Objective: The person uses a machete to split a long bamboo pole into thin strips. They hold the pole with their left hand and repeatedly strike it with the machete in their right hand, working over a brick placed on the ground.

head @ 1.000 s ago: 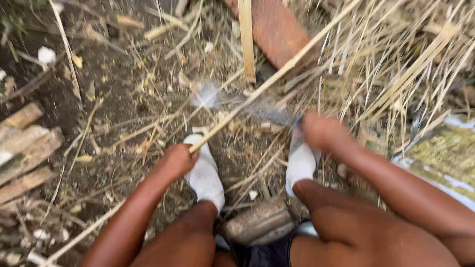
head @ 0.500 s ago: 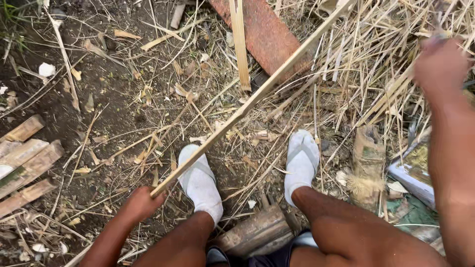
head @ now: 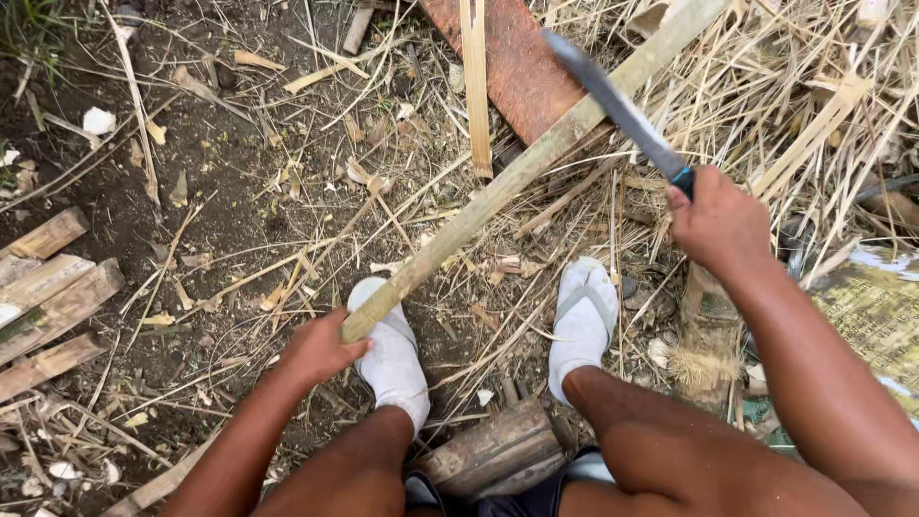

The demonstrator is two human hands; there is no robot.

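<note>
Fig. — head view, L to R. Left hand (head: 316, 349) clamped on lower end of bamboo pole (head: 517, 177); pole slants up-right over white-slippered left foot (head: 392, 354), across rusty plank (head: 517, 62). Right hand (head: 718, 222) gripped round knife (head: 617, 105) handle — blade raised, crossing pole's upper part; contact w/ pole unclear.

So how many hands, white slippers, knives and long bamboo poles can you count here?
Hands: 2, left hand and right hand
White slippers: 2, one and the other
Knife: 1
Long bamboo pole: 1
Total: 6
</note>
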